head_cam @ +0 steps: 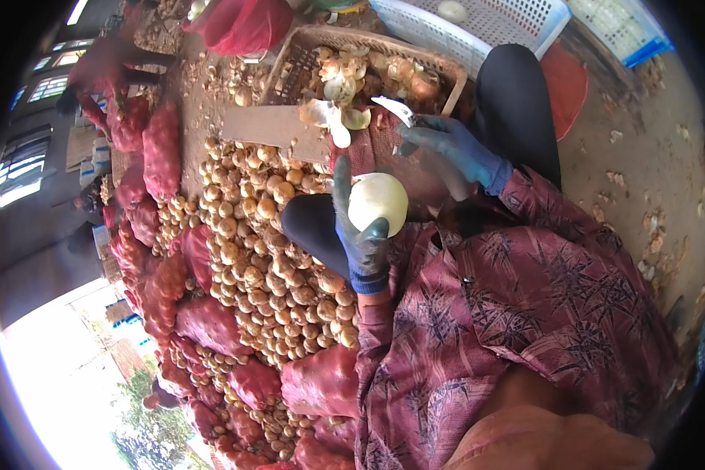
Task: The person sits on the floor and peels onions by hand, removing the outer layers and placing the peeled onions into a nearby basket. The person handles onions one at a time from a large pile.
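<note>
My left hand point(359, 247), in a blue and grey work glove, cups a peeled white onion point(382, 202) in front of my lap. In my gloved right hand point(461, 147) is a small knife point(395, 108), its pale blade pointing away from me, apart from the onion. Beyond the hands, a brown plastic crate point(364, 36) contains onion skins and trimmings point(342, 73). Some peel point(338, 120) lies over its near edge, beside a flat board point(273, 124). Red mesh cloth point(352, 150) lies just past the left fingertips.
Unpeeled onions point(264, 235) cover the ground at my left, with filled red mesh sacks point(323, 379) around them. A white plastic crate point(429, 32) stands beyond the brown one; another basket point(617, 26) is farther right. A person point(114, 76) bends over sacks at far left.
</note>
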A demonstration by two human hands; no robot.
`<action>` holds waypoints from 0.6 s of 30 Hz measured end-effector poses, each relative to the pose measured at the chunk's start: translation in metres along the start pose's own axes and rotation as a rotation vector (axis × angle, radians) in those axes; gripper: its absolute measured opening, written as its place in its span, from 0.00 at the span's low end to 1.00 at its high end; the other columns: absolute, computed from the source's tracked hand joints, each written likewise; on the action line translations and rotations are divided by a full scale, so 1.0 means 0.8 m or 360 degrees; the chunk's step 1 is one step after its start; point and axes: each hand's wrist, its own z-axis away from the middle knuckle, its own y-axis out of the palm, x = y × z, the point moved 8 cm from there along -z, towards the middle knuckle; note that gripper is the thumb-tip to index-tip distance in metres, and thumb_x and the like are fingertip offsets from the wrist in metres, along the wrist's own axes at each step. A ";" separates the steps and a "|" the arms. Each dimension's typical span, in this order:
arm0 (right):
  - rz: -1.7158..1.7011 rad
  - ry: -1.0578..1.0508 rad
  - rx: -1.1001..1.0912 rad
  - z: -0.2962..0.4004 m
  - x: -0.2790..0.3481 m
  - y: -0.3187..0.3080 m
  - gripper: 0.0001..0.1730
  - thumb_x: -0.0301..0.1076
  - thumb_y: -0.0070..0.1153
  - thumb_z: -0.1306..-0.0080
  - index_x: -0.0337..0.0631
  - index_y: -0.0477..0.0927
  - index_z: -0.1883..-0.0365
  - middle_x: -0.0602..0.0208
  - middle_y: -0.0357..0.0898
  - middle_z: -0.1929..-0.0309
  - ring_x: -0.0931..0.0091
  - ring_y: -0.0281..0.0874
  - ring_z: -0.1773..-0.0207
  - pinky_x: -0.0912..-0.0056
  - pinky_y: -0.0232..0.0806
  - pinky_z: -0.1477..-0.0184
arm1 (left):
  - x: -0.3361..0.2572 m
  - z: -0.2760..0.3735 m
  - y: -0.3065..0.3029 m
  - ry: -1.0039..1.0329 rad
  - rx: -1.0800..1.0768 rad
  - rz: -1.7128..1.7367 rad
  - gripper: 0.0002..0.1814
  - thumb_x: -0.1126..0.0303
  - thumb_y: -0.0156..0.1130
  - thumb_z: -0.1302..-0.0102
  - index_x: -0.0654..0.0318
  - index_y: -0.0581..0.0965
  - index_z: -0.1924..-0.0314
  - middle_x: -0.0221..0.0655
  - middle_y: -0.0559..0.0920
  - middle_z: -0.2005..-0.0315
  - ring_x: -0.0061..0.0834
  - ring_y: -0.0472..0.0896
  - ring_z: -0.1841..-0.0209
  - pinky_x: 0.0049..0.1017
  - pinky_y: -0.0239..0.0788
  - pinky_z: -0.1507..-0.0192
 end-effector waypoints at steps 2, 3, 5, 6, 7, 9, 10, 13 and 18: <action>-0.0058 0.0117 -0.0147 -0.009 -0.020 -0.017 0.22 0.46 0.58 0.29 0.39 0.76 0.45 0.62 0.84 0.58 0.78 0.83 0.61 0.78 0.75 0.64 | 0.031 0.000 0.009 -0.0219 -0.0005 0.0352 0.54 0.46 0.72 0.45 0.65 0.55 0.26 0.54 0.76 0.45 0.44 0.80 0.50 0.39 0.76 0.48; -0.0082 0.0159 -0.0195 -0.018 -0.024 -0.025 0.22 0.46 0.58 0.29 0.40 0.76 0.44 0.63 0.84 0.58 0.77 0.83 0.60 0.78 0.75 0.65 | 0.050 0.005 0.015 -0.0332 -0.0023 0.0548 0.51 0.46 0.69 0.42 0.65 0.56 0.27 0.54 0.75 0.45 0.44 0.80 0.50 0.39 0.76 0.49; -0.0395 0.0220 -0.0310 -0.016 -0.017 -0.011 0.20 0.46 0.59 0.30 0.43 0.76 0.46 0.65 0.84 0.59 0.77 0.82 0.62 0.76 0.75 0.64 | 0.088 0.011 0.010 -0.0491 0.0000 0.0701 0.45 0.47 0.64 0.37 0.63 0.59 0.28 0.53 0.76 0.45 0.45 0.80 0.51 0.38 0.75 0.50; -0.0398 0.0178 -0.0354 -0.022 -0.016 -0.021 0.20 0.45 0.59 0.30 0.44 0.75 0.46 0.66 0.83 0.60 0.77 0.82 0.62 0.75 0.75 0.63 | 0.089 0.009 0.018 -0.0571 -0.0012 0.0659 0.44 0.46 0.62 0.37 0.62 0.59 0.28 0.52 0.76 0.46 0.44 0.80 0.52 0.38 0.75 0.51; -0.0398 0.0153 -0.0402 -0.026 -0.022 -0.034 0.19 0.45 0.59 0.30 0.45 0.75 0.46 0.66 0.83 0.61 0.77 0.82 0.61 0.74 0.75 0.63 | 0.092 0.011 0.023 -0.0661 -0.0036 0.0624 0.43 0.46 0.61 0.36 0.61 0.59 0.28 0.51 0.77 0.46 0.44 0.80 0.53 0.38 0.75 0.52; -0.0417 0.0084 -0.0549 -0.037 -0.030 -0.054 0.19 0.46 0.57 0.28 0.42 0.77 0.49 0.68 0.82 0.60 0.77 0.82 0.64 0.76 0.73 0.66 | 0.113 0.005 0.021 -0.0775 0.0085 0.0847 0.40 0.47 0.58 0.33 0.59 0.60 0.28 0.48 0.77 0.46 0.38 0.78 0.58 0.35 0.75 0.56; -0.0423 0.0058 -0.0630 -0.039 -0.034 -0.065 0.19 0.47 0.55 0.28 0.41 0.78 0.50 0.68 0.82 0.60 0.77 0.82 0.65 0.77 0.72 0.68 | 0.123 -0.002 0.016 -0.0779 0.0024 0.0902 0.42 0.49 0.59 0.35 0.61 0.58 0.28 0.49 0.78 0.47 0.39 0.80 0.56 0.36 0.77 0.56; -0.0524 0.0173 -0.0610 -0.047 -0.043 -0.080 0.19 0.44 0.58 0.29 0.47 0.74 0.45 0.68 0.82 0.61 0.78 0.80 0.62 0.75 0.76 0.63 | 0.133 -0.043 0.008 -0.0863 -0.0056 0.0968 0.42 0.51 0.63 0.37 0.66 0.59 0.30 0.51 0.78 0.47 0.44 0.81 0.50 0.36 0.77 0.54; -0.0483 0.0179 -0.0661 -0.065 -0.055 -0.067 0.15 0.44 0.55 0.27 0.45 0.76 0.48 0.64 0.85 0.65 0.78 0.78 0.74 0.76 0.72 0.74 | -0.011 -0.276 -0.028 0.0496 0.0011 -0.0570 0.39 0.40 0.55 0.32 0.66 0.66 0.36 0.46 0.80 0.52 0.41 0.84 0.55 0.37 0.82 0.55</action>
